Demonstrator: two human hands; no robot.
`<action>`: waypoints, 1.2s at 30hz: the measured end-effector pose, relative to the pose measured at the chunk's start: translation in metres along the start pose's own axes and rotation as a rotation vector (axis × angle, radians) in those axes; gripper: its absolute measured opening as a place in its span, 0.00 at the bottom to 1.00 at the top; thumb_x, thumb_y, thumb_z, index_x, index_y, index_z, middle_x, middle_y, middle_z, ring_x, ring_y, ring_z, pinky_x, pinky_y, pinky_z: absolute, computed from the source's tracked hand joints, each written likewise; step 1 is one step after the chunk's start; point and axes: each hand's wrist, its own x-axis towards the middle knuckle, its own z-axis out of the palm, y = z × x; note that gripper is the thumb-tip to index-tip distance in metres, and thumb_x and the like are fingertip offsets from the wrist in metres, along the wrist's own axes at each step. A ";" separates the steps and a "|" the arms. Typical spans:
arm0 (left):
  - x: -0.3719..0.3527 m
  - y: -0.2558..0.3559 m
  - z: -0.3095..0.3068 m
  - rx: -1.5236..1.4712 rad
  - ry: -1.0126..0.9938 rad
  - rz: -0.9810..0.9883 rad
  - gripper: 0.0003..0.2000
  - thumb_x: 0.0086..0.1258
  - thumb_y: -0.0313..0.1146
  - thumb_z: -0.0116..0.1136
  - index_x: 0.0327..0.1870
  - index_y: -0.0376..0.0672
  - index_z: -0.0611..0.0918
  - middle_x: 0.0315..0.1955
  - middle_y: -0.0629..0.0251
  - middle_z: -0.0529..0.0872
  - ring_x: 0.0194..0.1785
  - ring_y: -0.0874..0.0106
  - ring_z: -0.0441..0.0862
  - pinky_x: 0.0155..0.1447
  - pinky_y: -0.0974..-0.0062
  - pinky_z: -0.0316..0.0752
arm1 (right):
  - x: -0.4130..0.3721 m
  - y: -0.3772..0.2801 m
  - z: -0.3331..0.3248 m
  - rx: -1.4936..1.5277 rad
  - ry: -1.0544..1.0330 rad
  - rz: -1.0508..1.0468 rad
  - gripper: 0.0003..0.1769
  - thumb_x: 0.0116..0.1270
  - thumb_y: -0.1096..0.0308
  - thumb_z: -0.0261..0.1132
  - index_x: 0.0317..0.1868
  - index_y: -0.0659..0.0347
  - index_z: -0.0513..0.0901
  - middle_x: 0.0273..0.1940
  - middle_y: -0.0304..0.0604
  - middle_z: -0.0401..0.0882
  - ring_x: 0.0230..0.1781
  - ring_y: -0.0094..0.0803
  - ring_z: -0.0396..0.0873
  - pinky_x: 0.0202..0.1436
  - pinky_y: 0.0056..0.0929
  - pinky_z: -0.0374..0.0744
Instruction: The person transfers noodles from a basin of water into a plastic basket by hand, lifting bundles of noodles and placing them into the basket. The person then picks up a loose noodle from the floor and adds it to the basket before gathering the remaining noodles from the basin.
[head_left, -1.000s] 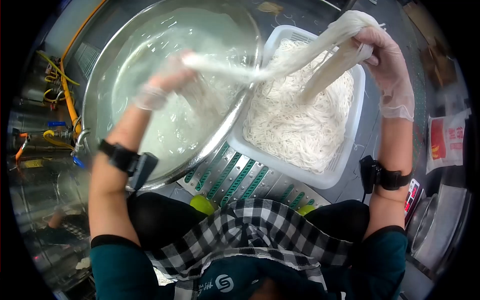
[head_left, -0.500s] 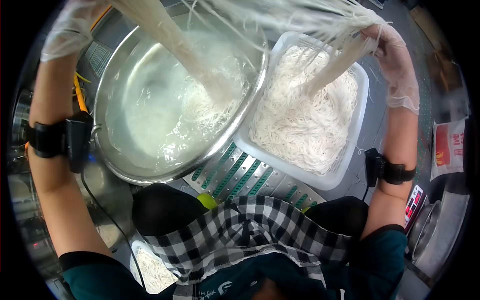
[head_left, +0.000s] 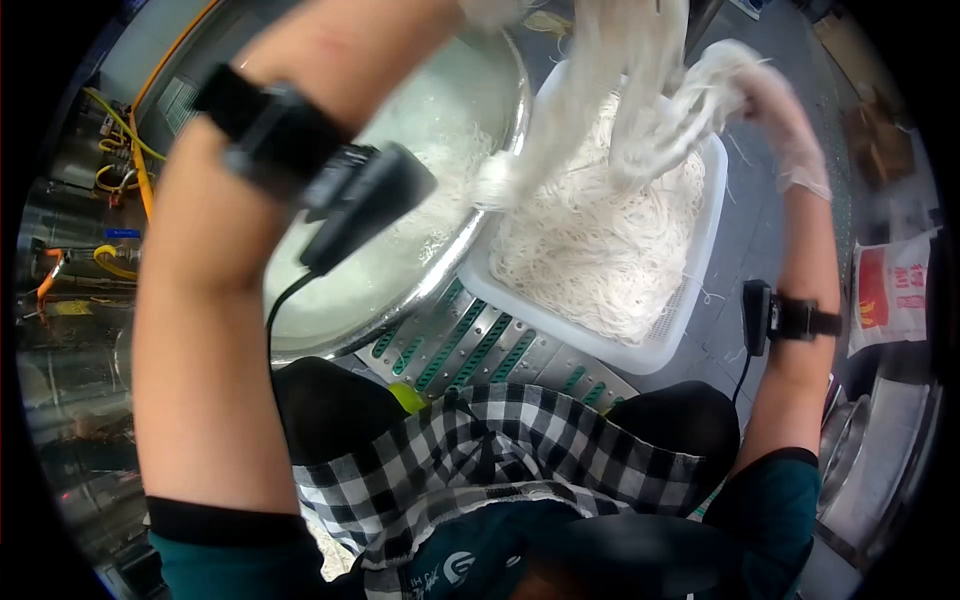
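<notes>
My right hand (head_left: pixel 775 105), in a clear glove, is closed on white noodles (head_left: pixel 700 105) above the right side of the white basket (head_left: pixel 700 270). More noodle strands hang blurred from the top edge of the view over the basket. One tail of them (head_left: pixel 492 182) lies across the rim of the metal basin (head_left: pixel 519 100). My left hand (head_left: pixel 495 8), also gloved, is cut off by the top edge beside the hanging strands, and its fingers do not show. A heap of noodles (head_left: pixel 600 240) fills the basket. Cloudy water (head_left: pixel 325 300) with loose noodles stands in the basin.
A slotted metal platform (head_left: pixel 470 345) lies under the basin and basket. Hoses and pipes (head_left: pixel 140 150) run along the left. A printed white sack (head_left: pixel 890 290) and metal pans (head_left: pixel 845 440) are at the right. A cable (head_left: pixel 275 340) hangs from my left forearm device.
My left hand has swung right from the far left, its forearm now crossing the basin. The noodle bundle has come out of the water and over the basket. My right hand has dropped slightly.
</notes>
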 end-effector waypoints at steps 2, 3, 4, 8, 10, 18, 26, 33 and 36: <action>0.043 -0.055 0.031 -0.054 -0.049 0.628 0.15 0.57 0.33 0.58 0.43 0.36 0.75 0.34 0.60 0.81 0.35 0.65 0.79 0.35 0.71 0.77 | 0.004 0.027 0.022 -0.514 -0.378 0.301 0.16 0.55 0.63 0.57 0.41 0.63 0.78 0.29 0.37 0.76 0.26 0.23 0.72 0.32 0.22 0.72; 0.038 -0.043 0.053 0.009 -0.145 -0.054 0.21 0.57 0.34 0.57 0.53 0.37 0.73 0.49 0.56 0.75 0.51 0.65 0.73 0.55 0.71 0.68 | -0.004 0.029 0.041 -0.838 -0.544 0.380 0.20 0.55 0.63 0.57 0.46 0.64 0.77 0.35 0.40 0.78 0.31 0.24 0.75 0.36 0.23 0.75; 0.039 -0.056 0.069 0.375 -0.169 -0.048 0.28 0.54 0.32 0.60 0.57 0.37 0.68 0.55 0.52 0.70 0.57 0.61 0.68 0.60 0.70 0.65 | 0.000 0.076 0.054 -0.913 -0.569 0.178 0.24 0.57 0.64 0.56 0.55 0.61 0.73 0.47 0.44 0.76 0.38 0.27 0.76 0.41 0.26 0.76; -0.030 -0.107 0.119 0.227 -0.194 -0.155 0.46 0.46 0.40 0.69 0.65 0.37 0.54 0.63 0.47 0.56 0.66 0.56 0.57 0.68 0.67 0.54 | -0.035 0.072 0.130 0.033 -0.694 0.160 0.31 0.62 0.53 0.54 0.61 0.64 0.64 0.56 0.48 0.70 0.35 0.26 0.74 0.44 0.24 0.75; -0.048 -0.130 0.142 0.184 -0.181 -0.118 0.48 0.45 0.42 0.70 0.66 0.37 0.53 0.64 0.47 0.56 0.67 0.56 0.55 0.69 0.68 0.52 | -0.042 0.074 0.179 0.192 -0.668 0.296 0.41 0.61 0.40 0.51 0.64 0.65 0.59 0.59 0.51 0.65 0.34 0.27 0.73 0.46 0.26 0.75; -0.050 -0.163 0.175 0.104 0.028 0.061 0.40 0.47 0.43 0.68 0.62 0.38 0.63 0.62 0.49 0.60 0.66 0.59 0.57 0.68 0.70 0.53 | -0.116 0.094 0.226 0.001 -1.223 0.414 0.30 0.53 0.49 0.62 0.49 0.63 0.75 0.41 0.41 0.77 0.42 0.28 0.73 0.43 0.26 0.71; -0.037 -0.149 0.160 -0.415 0.104 -0.530 0.20 0.52 0.32 0.62 0.49 0.47 0.77 0.39 0.64 0.82 0.43 0.73 0.78 0.48 0.75 0.72 | -0.072 -0.055 0.115 0.646 -0.549 0.150 0.13 0.50 0.68 0.62 0.36 0.66 0.78 0.31 0.40 0.78 0.30 0.24 0.76 0.38 0.21 0.76; -0.052 -0.236 0.142 -0.004 0.249 -0.463 0.14 0.53 0.30 0.58 0.42 0.42 0.78 0.32 0.65 0.82 0.37 0.74 0.77 0.44 0.75 0.72 | -0.041 -0.086 0.048 0.673 -0.432 -0.045 0.11 0.55 0.74 0.58 0.39 0.69 0.76 0.35 0.45 0.78 0.34 0.28 0.78 0.38 0.21 0.78; -0.051 -0.191 0.053 -0.162 0.431 -0.283 0.10 0.56 0.29 0.56 0.39 0.38 0.78 0.31 0.65 0.81 0.35 0.76 0.75 0.39 0.75 0.72 | -0.043 -0.070 0.030 0.475 -0.290 0.086 0.16 0.53 0.69 0.61 0.41 0.69 0.76 0.35 0.43 0.78 0.35 0.27 0.78 0.43 0.23 0.78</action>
